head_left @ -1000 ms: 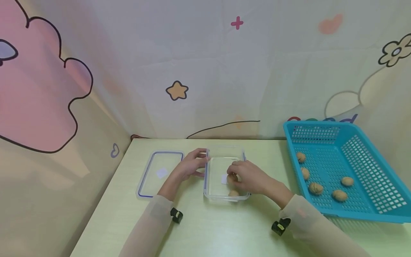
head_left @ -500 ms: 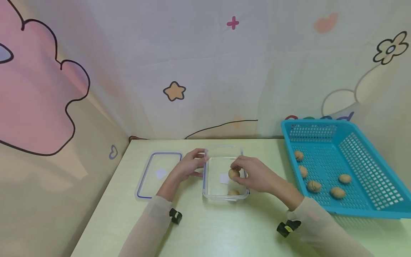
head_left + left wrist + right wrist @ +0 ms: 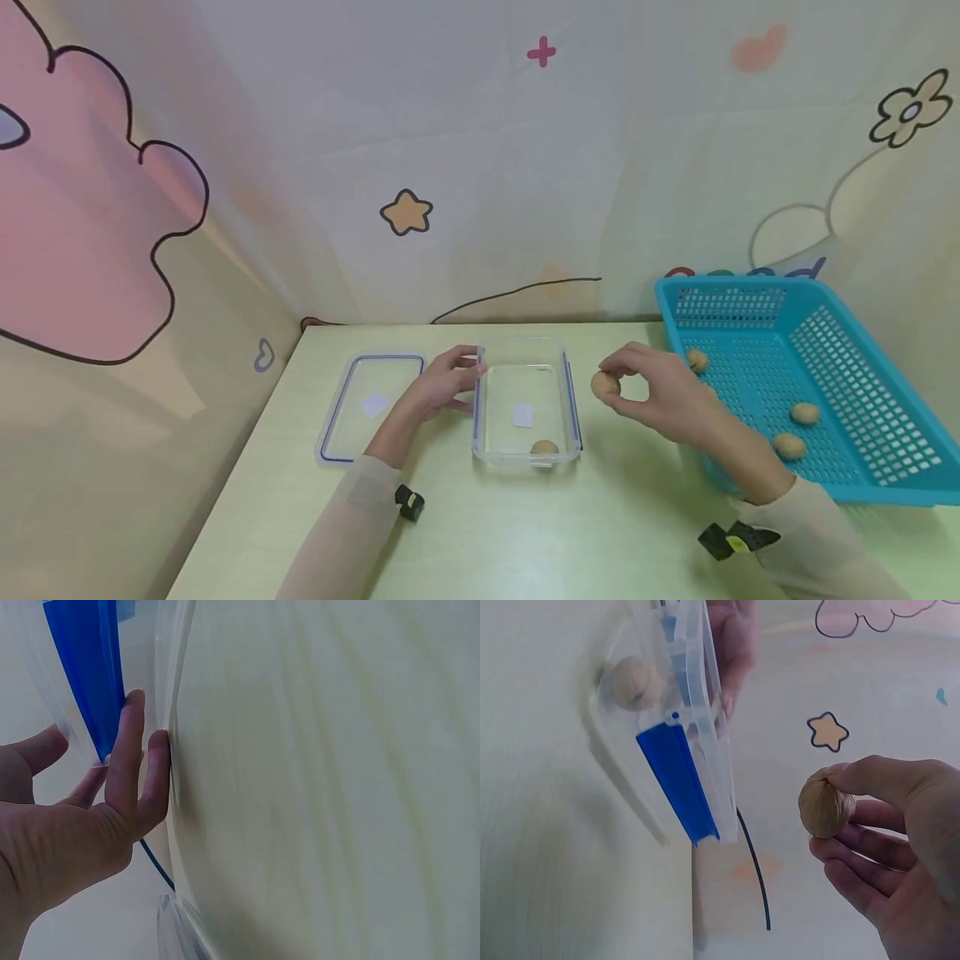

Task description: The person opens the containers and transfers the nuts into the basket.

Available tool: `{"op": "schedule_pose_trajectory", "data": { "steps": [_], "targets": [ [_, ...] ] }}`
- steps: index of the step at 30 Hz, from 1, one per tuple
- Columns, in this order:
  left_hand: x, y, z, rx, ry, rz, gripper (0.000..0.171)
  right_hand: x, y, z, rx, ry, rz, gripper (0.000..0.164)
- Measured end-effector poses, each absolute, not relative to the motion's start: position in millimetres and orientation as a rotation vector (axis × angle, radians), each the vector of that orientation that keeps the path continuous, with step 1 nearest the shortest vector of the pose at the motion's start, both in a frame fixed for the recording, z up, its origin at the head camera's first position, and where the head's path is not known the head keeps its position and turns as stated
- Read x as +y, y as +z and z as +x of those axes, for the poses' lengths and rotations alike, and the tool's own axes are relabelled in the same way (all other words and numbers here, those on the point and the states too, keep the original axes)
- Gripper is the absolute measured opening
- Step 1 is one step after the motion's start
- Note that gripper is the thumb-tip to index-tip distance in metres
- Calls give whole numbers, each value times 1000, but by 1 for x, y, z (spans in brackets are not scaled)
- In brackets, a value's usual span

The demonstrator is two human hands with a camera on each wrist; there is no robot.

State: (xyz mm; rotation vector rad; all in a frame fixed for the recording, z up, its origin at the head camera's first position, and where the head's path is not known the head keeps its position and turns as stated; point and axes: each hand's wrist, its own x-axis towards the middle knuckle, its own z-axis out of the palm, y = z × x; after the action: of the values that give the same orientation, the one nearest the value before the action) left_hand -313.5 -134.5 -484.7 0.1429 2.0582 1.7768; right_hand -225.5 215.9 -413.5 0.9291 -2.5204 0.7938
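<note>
My right hand (image 3: pixel 671 396) pinches a walnut (image 3: pixel 606 385) between thumb and fingers, in the air right of a clear plastic food container (image 3: pixel 573 408). The right wrist view shows that walnut (image 3: pixel 826 804) close up, ridged and tan. Another walnut (image 3: pixel 544 448) lies inside the container at its near end, beside a white paper square (image 3: pixel 522 415). My left hand (image 3: pixel 442 385) rests its fairly straight fingers against the container's left side. In the left wrist view its fingertips (image 3: pixel 133 701) touch the wall by a blue locking flap (image 3: pixel 90 667).
A clear lid (image 3: pixel 333 425) with a blue seal lies left of the container, partly behind my left arm. At the right stands a blue perforated basket (image 3: pixel 750 333) holding several walnuts (image 3: pixel 790 447). A printed cloth (image 3: pixel 480 167) hangs behind the table.
My right hand has lifted a walnut out of the container and carried it right, toward the basket. My left hand has stayed at the container's side.
</note>
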Motion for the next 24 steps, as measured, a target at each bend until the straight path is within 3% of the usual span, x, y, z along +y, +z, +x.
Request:
{"op": "schedule_pose_trajectory", "data": {
  "steps": [19, 24],
  "targets": [
    [-133, -486, -314, 2066, 1772, 131, 53, 297, -413, -208, -2482, 785, 610, 39],
    [-133, -483, -314, 2071, 1776, 137, 53, 316, -417, -209, -2534, 784, 488, 34]
  ]
}}
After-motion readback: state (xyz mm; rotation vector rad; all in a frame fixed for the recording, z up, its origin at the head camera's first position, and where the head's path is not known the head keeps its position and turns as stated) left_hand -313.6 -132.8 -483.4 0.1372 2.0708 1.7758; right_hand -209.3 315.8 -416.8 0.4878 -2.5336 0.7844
